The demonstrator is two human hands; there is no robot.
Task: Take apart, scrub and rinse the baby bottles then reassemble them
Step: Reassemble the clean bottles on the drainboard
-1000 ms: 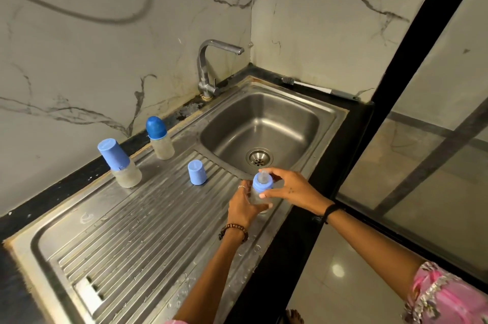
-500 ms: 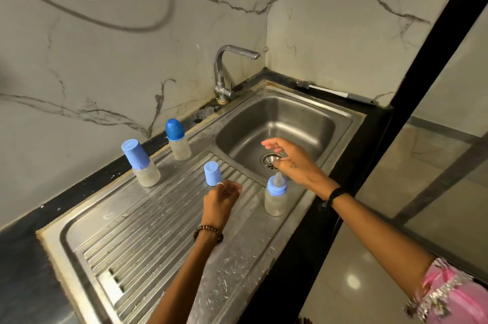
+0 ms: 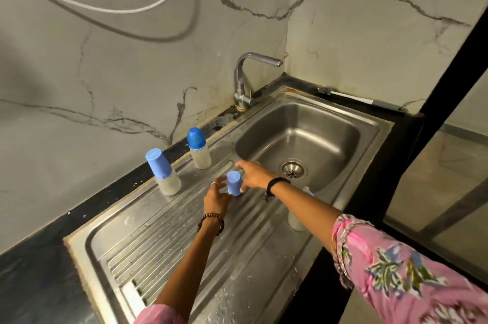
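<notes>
Bottles stand on the steel drainboard beside the sink bowl, and the washing looks like it has only just begun. Two capped bottles wait near the back edge of the drainboard: one with a tall pale blue cap toward the back left, one with a round darker blue cap closer to the tap. They both have their caps on, so nobody has taken them apart yet. A third bottle stands at the front edge, close to the bowl, mostly hidden behind the right arm (only its cloudy body and a bit of blue show). A loose blue cap stands in the middle of the drainboard, near the corner of the bowl. I think it came off that third bottle. No water runs from the tap and no suds show, so the scrubbing, rinsing and putting back together are all left to do. A long brush lies on the ledge behind the bowl.

The left hand is just beside the loose cap with its fingers loosely spread; it seems to touch the cap but I cannot tell if it grips it. The right hand reaches over the cap with straight, wide fingers and holds nothing.
</notes>
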